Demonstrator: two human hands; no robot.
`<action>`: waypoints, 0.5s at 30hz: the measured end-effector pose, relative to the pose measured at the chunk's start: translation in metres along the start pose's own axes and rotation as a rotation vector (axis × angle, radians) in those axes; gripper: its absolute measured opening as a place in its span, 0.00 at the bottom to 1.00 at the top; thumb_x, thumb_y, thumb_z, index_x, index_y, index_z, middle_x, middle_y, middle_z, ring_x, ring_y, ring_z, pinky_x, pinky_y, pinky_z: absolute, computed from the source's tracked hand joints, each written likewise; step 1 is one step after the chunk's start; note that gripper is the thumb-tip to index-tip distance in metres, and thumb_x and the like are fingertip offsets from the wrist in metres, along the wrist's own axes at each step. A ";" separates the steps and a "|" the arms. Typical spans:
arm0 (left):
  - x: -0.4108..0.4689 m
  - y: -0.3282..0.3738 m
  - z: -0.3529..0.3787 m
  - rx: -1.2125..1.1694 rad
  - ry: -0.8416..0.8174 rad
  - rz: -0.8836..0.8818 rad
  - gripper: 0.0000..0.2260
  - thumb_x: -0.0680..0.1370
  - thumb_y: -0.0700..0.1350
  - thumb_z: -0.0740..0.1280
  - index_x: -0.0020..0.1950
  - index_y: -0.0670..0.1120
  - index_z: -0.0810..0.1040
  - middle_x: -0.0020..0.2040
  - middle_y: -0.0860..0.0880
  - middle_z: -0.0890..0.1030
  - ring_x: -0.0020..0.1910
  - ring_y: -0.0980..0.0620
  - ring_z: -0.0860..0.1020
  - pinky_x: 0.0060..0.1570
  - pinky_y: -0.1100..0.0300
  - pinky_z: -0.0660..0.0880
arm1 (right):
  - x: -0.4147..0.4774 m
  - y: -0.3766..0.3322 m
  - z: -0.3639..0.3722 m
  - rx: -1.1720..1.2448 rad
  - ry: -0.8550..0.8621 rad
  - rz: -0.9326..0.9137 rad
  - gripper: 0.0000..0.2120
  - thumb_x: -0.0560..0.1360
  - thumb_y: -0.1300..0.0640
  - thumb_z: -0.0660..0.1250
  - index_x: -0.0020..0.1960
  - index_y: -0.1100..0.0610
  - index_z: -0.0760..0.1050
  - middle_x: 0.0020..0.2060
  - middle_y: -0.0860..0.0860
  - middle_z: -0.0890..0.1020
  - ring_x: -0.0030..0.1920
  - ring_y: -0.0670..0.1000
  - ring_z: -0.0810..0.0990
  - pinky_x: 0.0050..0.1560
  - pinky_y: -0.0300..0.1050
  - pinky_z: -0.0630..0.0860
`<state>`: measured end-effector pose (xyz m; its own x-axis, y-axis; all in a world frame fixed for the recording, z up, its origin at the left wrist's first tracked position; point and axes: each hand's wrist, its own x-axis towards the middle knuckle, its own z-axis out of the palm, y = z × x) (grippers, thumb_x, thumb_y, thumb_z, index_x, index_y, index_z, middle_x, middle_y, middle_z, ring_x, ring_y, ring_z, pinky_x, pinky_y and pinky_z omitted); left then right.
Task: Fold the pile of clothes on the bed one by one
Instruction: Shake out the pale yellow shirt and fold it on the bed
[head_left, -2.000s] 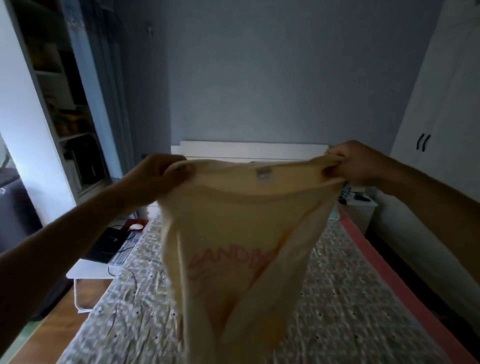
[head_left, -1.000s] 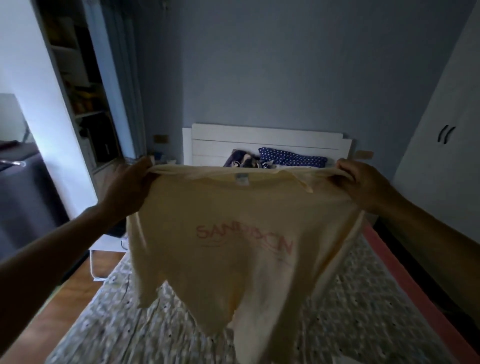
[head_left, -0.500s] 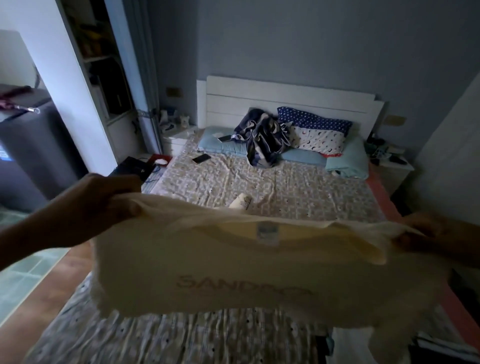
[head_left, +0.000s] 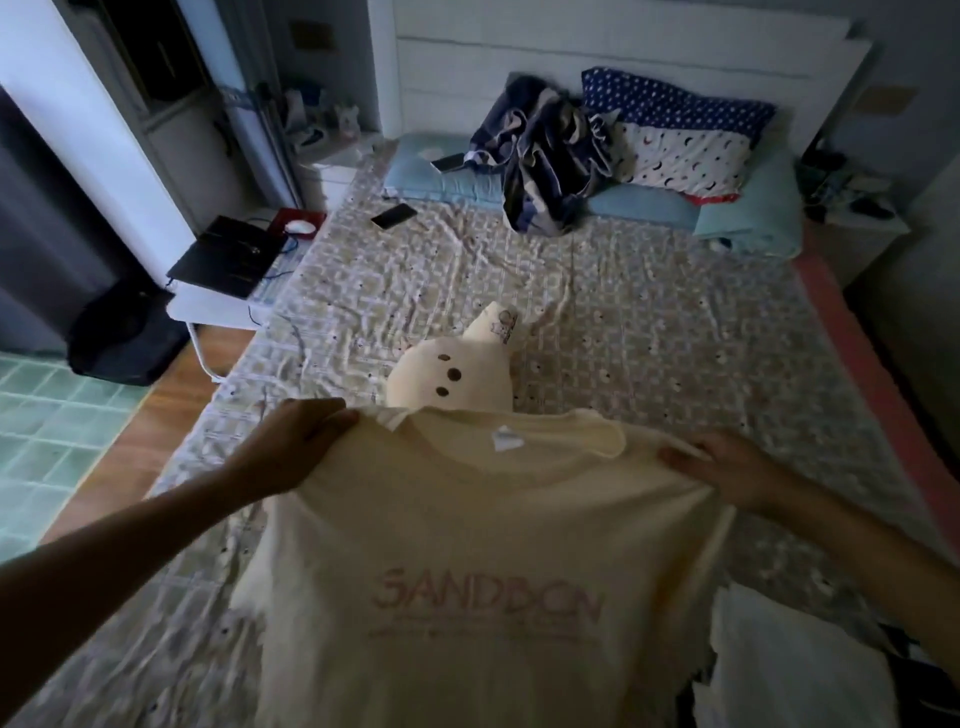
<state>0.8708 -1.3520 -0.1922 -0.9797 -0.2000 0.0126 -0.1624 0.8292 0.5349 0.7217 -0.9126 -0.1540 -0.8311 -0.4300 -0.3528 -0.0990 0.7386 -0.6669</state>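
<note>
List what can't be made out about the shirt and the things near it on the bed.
All in the head view:
- Shirt: the hem is cut off by the bottom edge.
- Neck label: too small to read.
- Fine print under the logo: blurred.
- Plush toy: its lower part is hidden behind the shirt's collar.
- White cloth: cut off by the bottom edge, so the kind of garment is unclear.
</note>
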 end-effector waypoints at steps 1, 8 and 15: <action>0.013 -0.016 0.021 0.017 -0.007 0.007 0.23 0.78 0.65 0.53 0.35 0.51 0.74 0.34 0.54 0.79 0.35 0.56 0.78 0.36 0.55 0.71 | 0.019 0.016 0.024 -0.028 -0.016 0.028 0.08 0.76 0.54 0.67 0.40 0.54 0.81 0.26 0.45 0.80 0.31 0.40 0.78 0.33 0.36 0.70; 0.108 -0.096 0.163 0.140 -0.062 -0.133 0.20 0.83 0.57 0.56 0.42 0.49 0.80 0.40 0.46 0.82 0.39 0.47 0.79 0.38 0.56 0.72 | 0.169 0.118 0.107 -0.063 0.024 0.123 0.11 0.78 0.49 0.67 0.42 0.55 0.81 0.34 0.54 0.80 0.35 0.52 0.77 0.35 0.44 0.65; 0.156 -0.144 0.255 0.332 -0.021 -0.214 0.20 0.82 0.57 0.56 0.43 0.45 0.78 0.43 0.42 0.80 0.42 0.43 0.77 0.40 0.52 0.70 | 0.273 0.192 0.157 -0.021 0.140 0.138 0.17 0.76 0.44 0.67 0.44 0.59 0.77 0.37 0.55 0.77 0.40 0.53 0.76 0.40 0.45 0.68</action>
<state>0.7118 -1.3698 -0.4827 -0.9212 -0.3788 -0.0889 -0.3891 0.8942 0.2215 0.5614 -0.9697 -0.4810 -0.9052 -0.2484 -0.3447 0.0114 0.7968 -0.6041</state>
